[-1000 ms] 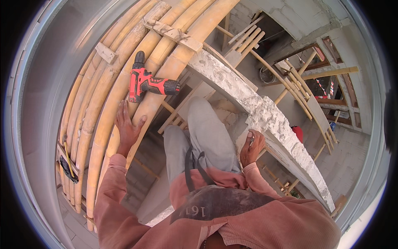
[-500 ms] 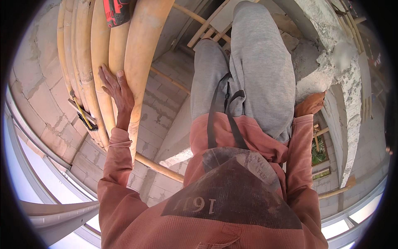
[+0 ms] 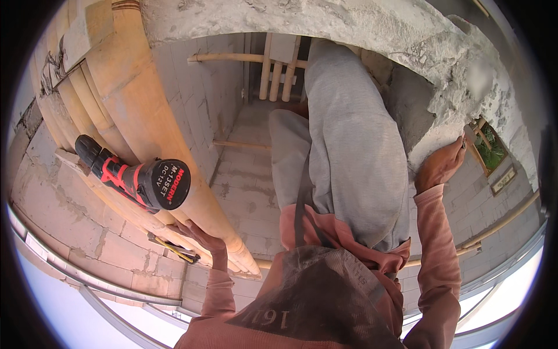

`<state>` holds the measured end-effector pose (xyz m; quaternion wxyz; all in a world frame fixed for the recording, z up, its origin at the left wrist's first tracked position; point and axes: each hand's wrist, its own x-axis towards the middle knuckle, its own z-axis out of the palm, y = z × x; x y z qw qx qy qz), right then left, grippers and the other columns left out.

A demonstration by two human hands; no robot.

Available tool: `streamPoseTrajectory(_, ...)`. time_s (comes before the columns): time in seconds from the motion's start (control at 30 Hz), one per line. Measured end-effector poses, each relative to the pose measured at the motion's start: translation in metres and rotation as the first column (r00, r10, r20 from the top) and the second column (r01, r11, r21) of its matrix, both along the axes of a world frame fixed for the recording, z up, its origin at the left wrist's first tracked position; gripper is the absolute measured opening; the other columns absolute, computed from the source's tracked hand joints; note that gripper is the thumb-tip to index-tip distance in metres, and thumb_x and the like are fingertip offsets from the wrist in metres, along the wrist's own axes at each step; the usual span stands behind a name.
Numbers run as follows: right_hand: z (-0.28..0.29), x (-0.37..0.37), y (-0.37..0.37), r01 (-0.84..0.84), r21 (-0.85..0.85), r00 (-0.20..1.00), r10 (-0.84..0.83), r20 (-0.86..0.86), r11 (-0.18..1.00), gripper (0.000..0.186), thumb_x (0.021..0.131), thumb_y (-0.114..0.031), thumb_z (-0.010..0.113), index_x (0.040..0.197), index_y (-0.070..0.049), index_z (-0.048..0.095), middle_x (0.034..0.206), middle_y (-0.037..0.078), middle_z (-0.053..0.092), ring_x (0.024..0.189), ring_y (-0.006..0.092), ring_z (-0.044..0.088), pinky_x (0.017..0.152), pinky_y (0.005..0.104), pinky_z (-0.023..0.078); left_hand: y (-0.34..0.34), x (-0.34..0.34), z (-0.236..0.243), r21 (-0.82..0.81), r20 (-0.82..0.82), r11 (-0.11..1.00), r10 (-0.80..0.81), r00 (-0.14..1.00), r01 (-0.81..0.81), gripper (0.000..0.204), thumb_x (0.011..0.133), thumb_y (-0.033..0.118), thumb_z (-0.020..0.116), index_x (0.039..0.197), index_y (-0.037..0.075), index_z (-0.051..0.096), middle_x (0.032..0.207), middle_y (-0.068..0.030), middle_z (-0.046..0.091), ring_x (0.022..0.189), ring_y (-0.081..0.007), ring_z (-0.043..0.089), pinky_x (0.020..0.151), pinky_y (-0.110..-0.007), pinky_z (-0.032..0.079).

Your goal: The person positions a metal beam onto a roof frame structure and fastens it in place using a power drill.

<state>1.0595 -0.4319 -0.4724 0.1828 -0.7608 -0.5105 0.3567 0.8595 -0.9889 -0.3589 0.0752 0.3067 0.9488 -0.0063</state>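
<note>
My left hand (image 3: 200, 235) lies with fingers stretched out along a bundle of thick bamboo poles (image 3: 131, 87) on the left. Just beyond it, a red and black cordless drill (image 3: 136, 180) rests on the poles, its round battery base towards me. On the right, my right hand (image 3: 442, 157) is bent round the broken edge of a rough concrete slab (image 3: 447, 55), its fingertips partly hidden. Between my arms are my legs in grey trousers (image 3: 354, 139), one knee bent up under the slab's edge.
A narrow tool with yellow and black parts (image 3: 180, 250) sits beside the poles near my left hand. Block walls (image 3: 192, 99) drop to a lower level far below. Thinner bamboo poles (image 3: 226, 57) cross the gap. Through an opening (image 3: 490, 148) on the right, greenery shows.
My view has shifted forward, bringing the whole drill and more of the concrete slab into sight. The left hand still lies on the bamboo; the right hand now shows more clearly on the concrete.
</note>
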Motion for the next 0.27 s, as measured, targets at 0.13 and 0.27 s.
streamPoseTrajectory(0.13,0.006,-0.008,-0.003,-0.05,0.055,0.99,0.042,0.135,0.997,0.053,0.109,-0.034,0.04,0.141,0.006,0.056,0.136,0.018,0.061,0.12,0.026,0.059,0.105,0.0333,0.043,-0.005,-0.002,0.005,-0.021,0.039,0.999,0.027,0.999,-0.026,0.076,0.106,0.048,0.044,0.164,0.009,0.015,0.16,-0.0291,0.03,0.143,-0.0548,0.036,0.118,-0.069,0.022)
streamPoseTrajectory(0.27,0.01,-0.028,-0.005,0.096,0.026,0.993,-0.098,0.064,0.995,0.049,0.108,-0.033,0.042,0.14,0.001,0.056,0.122,0.011,0.065,0.112,0.021,0.059,0.099,0.0307,0.045,0.004,-0.014,0.002,-0.076,0.04,0.996,0.044,0.998,-0.041,0.076,0.106,0.047,0.044,0.164,0.009,0.014,0.16,-0.0277,0.031,0.143,-0.0551,0.036,0.12,-0.071,0.017)
